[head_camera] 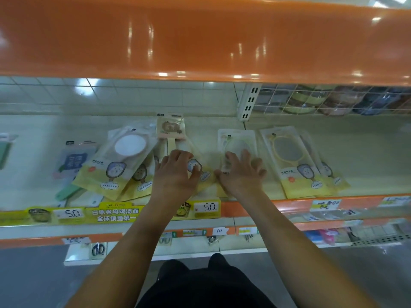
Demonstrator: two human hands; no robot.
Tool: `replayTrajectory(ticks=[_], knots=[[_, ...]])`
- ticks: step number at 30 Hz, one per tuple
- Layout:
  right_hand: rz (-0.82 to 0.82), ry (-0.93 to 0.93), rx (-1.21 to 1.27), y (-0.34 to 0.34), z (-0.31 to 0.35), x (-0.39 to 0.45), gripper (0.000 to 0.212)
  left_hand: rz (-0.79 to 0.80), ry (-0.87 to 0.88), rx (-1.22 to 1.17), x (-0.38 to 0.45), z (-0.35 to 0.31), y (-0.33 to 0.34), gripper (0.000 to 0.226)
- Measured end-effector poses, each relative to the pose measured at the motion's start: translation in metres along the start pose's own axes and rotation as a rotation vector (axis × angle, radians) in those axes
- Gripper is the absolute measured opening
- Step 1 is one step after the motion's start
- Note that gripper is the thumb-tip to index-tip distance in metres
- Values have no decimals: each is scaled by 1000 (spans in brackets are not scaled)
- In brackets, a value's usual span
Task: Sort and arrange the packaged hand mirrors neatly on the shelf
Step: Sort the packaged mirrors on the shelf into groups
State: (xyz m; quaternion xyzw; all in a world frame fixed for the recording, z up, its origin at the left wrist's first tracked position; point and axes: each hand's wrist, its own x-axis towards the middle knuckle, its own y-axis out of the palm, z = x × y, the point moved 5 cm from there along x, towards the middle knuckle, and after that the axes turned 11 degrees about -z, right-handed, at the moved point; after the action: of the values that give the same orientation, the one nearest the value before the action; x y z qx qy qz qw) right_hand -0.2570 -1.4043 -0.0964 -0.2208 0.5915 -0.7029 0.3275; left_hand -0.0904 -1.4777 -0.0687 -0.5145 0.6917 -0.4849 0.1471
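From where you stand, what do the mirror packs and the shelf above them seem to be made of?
Mirror packs: apparently clear glossy plastic film over a printed yellow card, since the mirror shows through and the surface glints. Upper shelf: a smooth orange surface, probably painted metal or plastic; it reflects the ceiling lights sharply. I can't tell which.

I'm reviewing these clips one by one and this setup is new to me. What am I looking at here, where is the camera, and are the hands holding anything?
There is no machine: a person wears a camera on the head, looking down at their own arms. The left hand and right hand press flat on packaged hand mirrors lying on a pale shop shelf. Neither hand visibly lifts or grips anything. A tilted, overlapping pile of mirror packs lies to the left; a straighter yellow-framed mirror pack lies to the right. Price tags line the shelf edge.
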Motion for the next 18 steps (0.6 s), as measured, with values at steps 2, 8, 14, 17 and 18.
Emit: replayTrajectory(ticks=[2, 8, 14, 17, 18], knots=[[-2, -12, -7, 1, 0, 1, 65, -14, 11, -3, -2, -1, 1, 31], [-26, -22, 2, -2, 0, 1, 60, -48, 35, -1, -4, -4, 0, 34], [-65, -47, 36, -10, 1, -2, 45, -62, 33, -20, -5, -9, -1, 36], [-83, -61, 55, -12, 1, -6, 39, -49, 36, -24, -6, -11, 1, 36], [-89, -63, 62, -12, 0, -7, 37, -47, 38, -23, -7, -11, 1, 35]])
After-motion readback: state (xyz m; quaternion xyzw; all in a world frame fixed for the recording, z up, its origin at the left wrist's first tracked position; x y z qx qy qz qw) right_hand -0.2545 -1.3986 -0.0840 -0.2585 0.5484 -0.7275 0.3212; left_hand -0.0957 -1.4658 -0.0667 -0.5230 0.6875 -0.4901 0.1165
